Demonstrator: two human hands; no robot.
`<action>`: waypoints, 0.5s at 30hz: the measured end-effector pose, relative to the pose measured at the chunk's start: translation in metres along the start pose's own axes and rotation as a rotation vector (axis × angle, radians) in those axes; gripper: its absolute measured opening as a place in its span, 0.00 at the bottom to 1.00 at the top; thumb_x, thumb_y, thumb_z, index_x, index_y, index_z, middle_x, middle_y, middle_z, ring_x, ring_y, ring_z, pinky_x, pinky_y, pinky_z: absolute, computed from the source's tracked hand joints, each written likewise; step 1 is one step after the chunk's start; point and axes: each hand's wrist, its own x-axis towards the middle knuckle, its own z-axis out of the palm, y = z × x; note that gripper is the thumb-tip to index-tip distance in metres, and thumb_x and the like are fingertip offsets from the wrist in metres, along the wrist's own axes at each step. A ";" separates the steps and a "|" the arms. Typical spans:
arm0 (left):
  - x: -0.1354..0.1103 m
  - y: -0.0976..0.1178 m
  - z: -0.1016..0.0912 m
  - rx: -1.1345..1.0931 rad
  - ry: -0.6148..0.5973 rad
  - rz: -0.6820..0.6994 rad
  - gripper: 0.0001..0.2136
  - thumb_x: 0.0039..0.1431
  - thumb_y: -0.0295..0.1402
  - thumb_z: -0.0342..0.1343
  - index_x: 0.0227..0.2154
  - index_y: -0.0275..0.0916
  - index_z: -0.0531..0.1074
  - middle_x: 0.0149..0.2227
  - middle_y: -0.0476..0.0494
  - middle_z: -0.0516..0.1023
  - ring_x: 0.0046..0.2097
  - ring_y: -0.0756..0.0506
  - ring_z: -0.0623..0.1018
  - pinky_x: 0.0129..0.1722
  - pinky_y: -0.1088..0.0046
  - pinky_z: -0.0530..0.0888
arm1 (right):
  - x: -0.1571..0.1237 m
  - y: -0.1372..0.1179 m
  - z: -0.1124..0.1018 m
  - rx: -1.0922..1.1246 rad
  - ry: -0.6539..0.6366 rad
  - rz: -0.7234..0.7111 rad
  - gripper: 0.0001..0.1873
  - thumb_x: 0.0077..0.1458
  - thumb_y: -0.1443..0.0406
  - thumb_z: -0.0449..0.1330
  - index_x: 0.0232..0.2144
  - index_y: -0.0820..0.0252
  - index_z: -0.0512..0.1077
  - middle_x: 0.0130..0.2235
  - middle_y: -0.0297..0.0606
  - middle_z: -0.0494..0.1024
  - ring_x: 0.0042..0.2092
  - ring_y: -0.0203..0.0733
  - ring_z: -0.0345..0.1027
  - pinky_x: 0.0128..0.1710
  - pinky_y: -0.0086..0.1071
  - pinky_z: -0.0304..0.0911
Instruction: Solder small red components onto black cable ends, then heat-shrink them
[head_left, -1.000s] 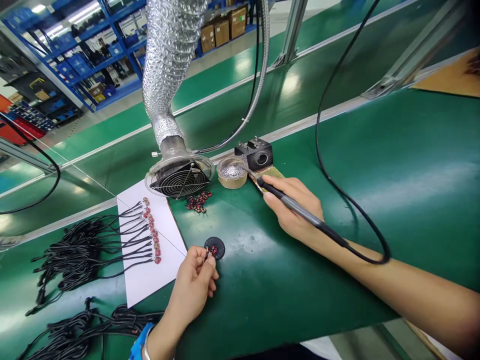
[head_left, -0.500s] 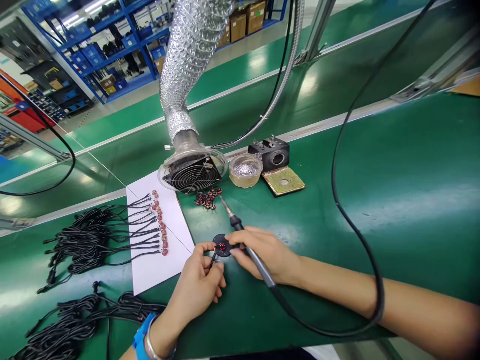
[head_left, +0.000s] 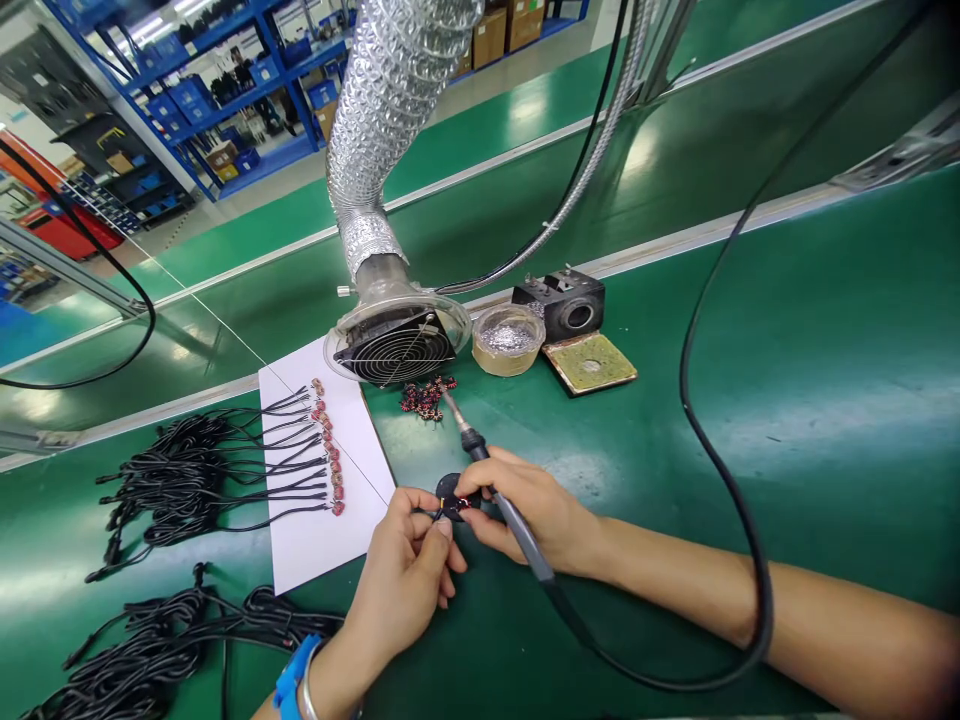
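Observation:
My right hand (head_left: 547, 510) holds a soldering iron (head_left: 519, 530), whose tip points up and away toward a pile of small red-and-black coil parts (head_left: 426, 398). Its thumb and fingertips also reach over a black disc (head_left: 448, 486) and touch a small red part on it, mostly hidden by the fingers. Thumb and forefinger of my left hand (head_left: 405, 580) pinch a thin black cable at the disc's left edge. A bit of yellow wire shows there. The exact contact between wire and red part is too small to tell.
A fume extractor fan (head_left: 397, 350) hangs over the green bench. Behind are a tub of solder scraps (head_left: 508, 340), an iron stand (head_left: 574, 305) and a yellow sponge (head_left: 591, 362). Cables (head_left: 180, 480) lie left, their ends on white paper (head_left: 292, 540). The iron's cord (head_left: 720, 460) loops right.
The view has shifted slightly. My right fingertips have moved further over the disc and now cover most of the red part, which showed plainly before. My left hand still pinches the cable.

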 end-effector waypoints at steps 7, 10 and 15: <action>-0.005 0.004 -0.003 0.043 -0.006 0.147 0.11 0.64 0.41 0.53 0.38 0.39 0.67 0.25 0.50 0.75 0.24 0.54 0.68 0.24 0.80 0.65 | -0.005 -0.019 -0.015 0.465 -0.037 0.323 0.23 0.48 0.74 0.59 0.44 0.54 0.57 0.36 0.31 0.68 0.34 0.34 0.69 0.34 0.29 0.68; -0.006 0.004 -0.002 0.090 0.018 0.198 0.10 0.63 0.40 0.54 0.39 0.38 0.72 0.26 0.48 0.75 0.29 0.51 0.73 0.31 0.77 0.68 | -0.005 -0.025 -0.015 0.652 -0.081 0.412 0.20 0.52 0.71 0.58 0.45 0.54 0.56 0.37 0.32 0.67 0.32 0.32 0.68 0.31 0.28 0.67; -0.008 0.004 -0.002 0.225 0.025 0.221 0.12 0.63 0.40 0.53 0.38 0.38 0.76 0.25 0.48 0.73 0.26 0.51 0.69 0.27 0.77 0.65 | -0.003 -0.025 -0.018 0.540 -0.095 0.383 0.11 0.58 0.71 0.54 0.41 0.55 0.58 0.30 0.28 0.66 0.28 0.30 0.60 0.30 0.27 0.61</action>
